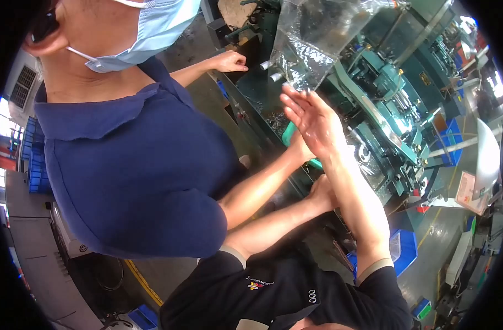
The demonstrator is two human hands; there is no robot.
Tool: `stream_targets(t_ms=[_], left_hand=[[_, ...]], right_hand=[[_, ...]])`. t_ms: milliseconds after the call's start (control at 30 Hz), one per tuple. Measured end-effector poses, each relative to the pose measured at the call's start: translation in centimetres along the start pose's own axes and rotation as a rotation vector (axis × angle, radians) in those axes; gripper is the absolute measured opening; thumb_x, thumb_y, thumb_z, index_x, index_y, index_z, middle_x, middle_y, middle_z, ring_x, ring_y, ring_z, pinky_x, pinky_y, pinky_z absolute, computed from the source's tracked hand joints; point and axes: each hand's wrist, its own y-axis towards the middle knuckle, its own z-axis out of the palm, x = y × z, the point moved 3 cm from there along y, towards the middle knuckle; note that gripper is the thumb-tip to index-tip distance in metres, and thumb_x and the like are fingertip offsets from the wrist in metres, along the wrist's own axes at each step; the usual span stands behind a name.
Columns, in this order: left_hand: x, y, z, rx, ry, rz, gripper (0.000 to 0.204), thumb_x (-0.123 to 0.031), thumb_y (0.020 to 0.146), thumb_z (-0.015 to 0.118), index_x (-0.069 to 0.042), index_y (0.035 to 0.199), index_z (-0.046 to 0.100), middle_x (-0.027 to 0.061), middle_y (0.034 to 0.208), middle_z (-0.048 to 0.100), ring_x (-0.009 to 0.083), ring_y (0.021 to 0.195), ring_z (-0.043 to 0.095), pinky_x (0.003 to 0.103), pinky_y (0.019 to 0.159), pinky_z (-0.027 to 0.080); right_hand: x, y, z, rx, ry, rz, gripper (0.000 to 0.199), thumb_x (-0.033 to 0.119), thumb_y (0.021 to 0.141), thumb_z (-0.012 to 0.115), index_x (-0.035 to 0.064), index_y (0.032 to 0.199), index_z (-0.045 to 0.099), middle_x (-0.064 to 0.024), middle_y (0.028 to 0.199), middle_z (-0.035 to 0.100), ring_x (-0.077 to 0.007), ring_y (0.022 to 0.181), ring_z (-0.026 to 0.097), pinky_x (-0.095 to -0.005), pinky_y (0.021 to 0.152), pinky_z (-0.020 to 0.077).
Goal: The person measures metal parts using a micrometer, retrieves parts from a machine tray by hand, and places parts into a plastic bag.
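Observation:
My right hand [316, 125] is raised over the machine, palm showing and fingers stretched out, with nothing in it. Its fingertips are close to the lower edge of a clear, wet plastic guard [306, 49]; whether they touch cannot be made out. Lower down, my left hand [323, 193] rests by the front edge of the green metalworking machine [392, 104], its fingers mostly hidden. Just beyond it, partly covered by arms, lies a bright green container [288, 133]. A co-worker's hand [300, 147] is at this container, partly behind my right wrist.
The co-worker in a dark blue shirt [136, 170] stands close on my left, their other hand [229, 61] near the machine's far end. Two pale nozzle-like ends [275, 77] stick out under the guard. Blue bins [404, 246] stand at right. A white lamp-like shade [487, 165] hangs far right.

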Motion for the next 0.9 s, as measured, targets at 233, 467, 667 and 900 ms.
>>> stream_targets(t_ms=[233, 467, 667, 900], left_hand=[[4.3, -0.1, 0.8, 0.254, -0.143, -0.028, 0.026, -0.030, 0.093, 0.070, -0.006, 0.102, 0.069, 0.0131, 0.092, 0.074, 0.0247, 0.095, 0.072, 0.040, 0.079, 0.055], [5.1, -0.2, 0.2, 0.165, -0.031, 0.029, 0.028, -0.030, 0.090, 0.068, -0.006, 0.104, 0.071, 0.0202, 0.098, 0.074, 0.0382, 0.099, 0.072, 0.047, 0.082, 0.056], [1.8, 0.2, -1.9, 0.322, -0.105, -0.103, 0.025, -0.027, 0.092, 0.064, -0.005, 0.103, 0.070, 0.0225, 0.096, 0.073, 0.0412, 0.100, 0.071, 0.050, 0.081, 0.056], [0.3, 0.2, -2.4, 0.296, 0.174, 0.112, 0.017, -0.019, 0.088, 0.063, -0.004, 0.086, 0.071, 0.0208, 0.086, 0.073, 0.0411, 0.085, 0.072, 0.051, 0.072, 0.057]], right_hand=[[-1.5, 9.5, 1.7, 0.023, -0.002, -0.011, 0.030, 0.023, 0.111, 0.047, -0.0041, 0.109, 0.060, -0.0203, 0.131, 0.061, -0.0359, 0.121, 0.065, -0.0383, 0.091, 0.0638], [-2.5, 7.5, 3.6, 0.144, 0.003, 0.233, 0.028, 0.022, 0.112, 0.044, 0.0008, 0.105, 0.059, -0.0248, 0.138, 0.063, -0.0304, 0.115, 0.070, -0.0339, 0.087, 0.0637], [1.1, 3.1, 0.8, 0.092, 0.014, 0.153, 0.026, 0.022, 0.112, 0.046, 0.0019, 0.105, 0.060, -0.0242, 0.134, 0.067, -0.0254, 0.107, 0.073, -0.0289, 0.080, 0.0633], [3.0, -1.4, -1.1, 0.038, 0.003, 0.052, 0.023, 0.024, 0.110, 0.051, 0.0043, 0.106, 0.064, -0.0216, 0.129, 0.070, -0.0242, 0.102, 0.074, -0.0313, 0.083, 0.0615]])
